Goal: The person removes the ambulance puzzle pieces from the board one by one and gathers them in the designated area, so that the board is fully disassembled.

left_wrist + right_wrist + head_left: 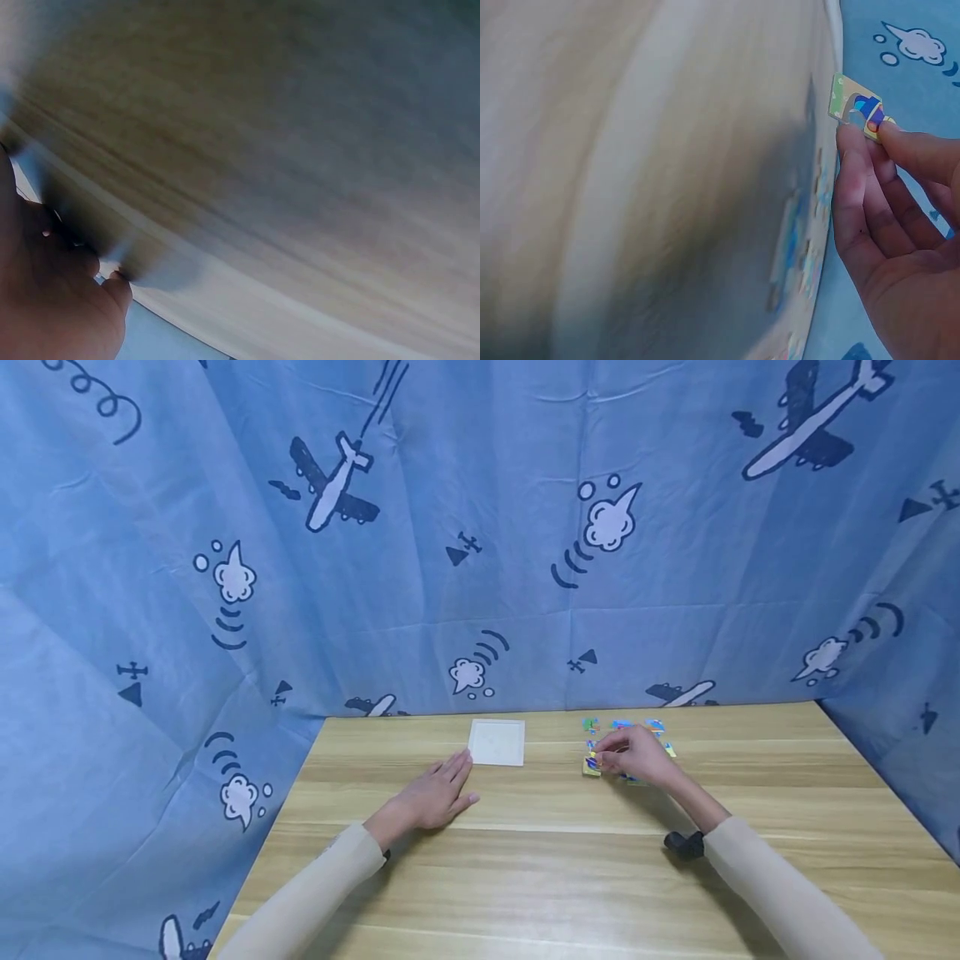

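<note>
A jigsaw puzzle piece (861,109) with yellow, blue and purple printing is pinched between the thumb and fingers of my right hand (637,755), a little above the table. Around and under that hand lie several other colourful puzzle pieces (656,725), some partly hidden by it. My left hand (435,793) rests flat on the wood, fingers straight, its fingertips at the lower left corner of a white square puzzle tray (497,742). In the left wrist view only part of the left hand (60,292) shows, at the lower left.
The wooden table (525,877) runs back to a blue curtain (480,543) printed with airplanes and clouds, which also hangs at both sides. A dark wrist-worn device (684,846) sits at the right wrist. Both wrist views are partly blurred.
</note>
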Available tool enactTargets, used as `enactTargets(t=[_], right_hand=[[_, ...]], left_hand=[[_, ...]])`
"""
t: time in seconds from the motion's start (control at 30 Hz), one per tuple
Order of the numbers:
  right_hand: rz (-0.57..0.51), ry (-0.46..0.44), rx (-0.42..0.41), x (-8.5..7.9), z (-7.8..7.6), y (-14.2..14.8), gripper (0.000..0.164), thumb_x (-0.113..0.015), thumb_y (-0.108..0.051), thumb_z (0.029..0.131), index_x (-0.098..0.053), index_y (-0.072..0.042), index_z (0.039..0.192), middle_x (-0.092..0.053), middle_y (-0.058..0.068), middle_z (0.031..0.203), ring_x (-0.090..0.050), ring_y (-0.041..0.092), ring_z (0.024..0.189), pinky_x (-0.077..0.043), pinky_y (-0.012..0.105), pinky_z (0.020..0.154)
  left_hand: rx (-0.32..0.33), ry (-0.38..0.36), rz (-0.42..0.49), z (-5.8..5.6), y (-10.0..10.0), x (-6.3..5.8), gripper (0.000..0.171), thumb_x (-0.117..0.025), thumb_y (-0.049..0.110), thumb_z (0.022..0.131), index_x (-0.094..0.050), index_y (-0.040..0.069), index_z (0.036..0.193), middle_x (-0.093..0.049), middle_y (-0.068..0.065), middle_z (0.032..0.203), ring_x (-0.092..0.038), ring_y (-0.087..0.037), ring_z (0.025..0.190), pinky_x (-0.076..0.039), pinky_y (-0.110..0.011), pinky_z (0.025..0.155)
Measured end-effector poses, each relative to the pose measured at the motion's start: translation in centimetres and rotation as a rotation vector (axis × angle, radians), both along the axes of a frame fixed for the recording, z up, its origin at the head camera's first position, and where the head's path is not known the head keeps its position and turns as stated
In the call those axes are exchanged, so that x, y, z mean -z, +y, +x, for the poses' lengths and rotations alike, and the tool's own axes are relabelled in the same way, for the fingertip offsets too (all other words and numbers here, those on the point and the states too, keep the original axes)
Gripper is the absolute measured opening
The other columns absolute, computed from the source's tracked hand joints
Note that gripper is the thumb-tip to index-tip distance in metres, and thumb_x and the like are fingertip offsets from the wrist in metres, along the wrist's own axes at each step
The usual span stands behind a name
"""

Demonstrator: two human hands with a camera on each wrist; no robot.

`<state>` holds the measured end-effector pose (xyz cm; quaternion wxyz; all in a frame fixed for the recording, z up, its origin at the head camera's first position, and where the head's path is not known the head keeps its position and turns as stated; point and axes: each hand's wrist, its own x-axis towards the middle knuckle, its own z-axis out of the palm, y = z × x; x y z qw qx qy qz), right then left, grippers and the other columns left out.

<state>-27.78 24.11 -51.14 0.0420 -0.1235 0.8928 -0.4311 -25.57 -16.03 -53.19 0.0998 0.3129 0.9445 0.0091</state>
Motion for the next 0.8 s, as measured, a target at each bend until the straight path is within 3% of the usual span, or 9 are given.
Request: enactTargets(t=[0.23, 0.47, 0.67, 0.8], right_hand=[[-0.002, -0.041, -0.013, 0.80, 0.10, 0.79, 0.016, -0.067, 0.005, 0.095, -0.078, 0.007, 0.107, -0.080, 0.017, 0.093, -0.075, 0.019, 0.076, -0.060, 0.026, 0.061], [0.115, -0.013, -0.011, 0.61, 0.17, 0.78, 0.012, -0.071, 0.001, 0.092, -0.080, 0.003, 0.099, -0.080, 0.013, 0.092, -0.069, 0.011, 0.076, -0.052, 0.022, 0.061], [0.207, 0.021, -0.015, 0.63, -0.24, 0.59, 0.009, -0.075, -0.005, 0.092, -0.082, -0.001, 0.095, -0.080, 0.017, 0.101, -0.066, 0.011, 0.078, -0.051, 0.024, 0.065], [0.242, 0.025, -0.008, 0.73, -0.54, 0.43, 0.008, -0.076, -0.005, 0.092, -0.083, -0.003, 0.094, -0.080, 0.013, 0.096, -0.064, 0.012, 0.074, -0.050, 0.025, 0.065]], left_hand=[[0.000, 0.003, 0.002, 0.04, -0.05, -0.03, 0.075, -0.029, 0.052, 0.114, -0.017, 0.000, 0.167, -0.013, -0.016, 0.178, -0.018, -0.031, 0.166, -0.025, -0.050, 0.134], [-0.005, -0.009, 0.005, 0.14, 0.02, -0.04, 0.075, -0.030, 0.052, 0.114, -0.018, 0.000, 0.167, -0.014, -0.015, 0.178, -0.018, -0.030, 0.166, -0.025, -0.050, 0.134], [-0.002, 0.002, 0.009, 0.12, 0.03, 0.00, 0.075, -0.030, 0.052, 0.114, -0.019, 0.000, 0.167, -0.014, -0.016, 0.178, -0.018, -0.031, 0.166, -0.025, -0.051, 0.134], [-0.002, 0.002, 0.013, 0.12, 0.08, 0.01, 0.075, -0.030, 0.051, 0.114, -0.019, 0.000, 0.167, -0.015, -0.016, 0.178, -0.018, -0.031, 0.166, -0.025, -0.051, 0.134]])
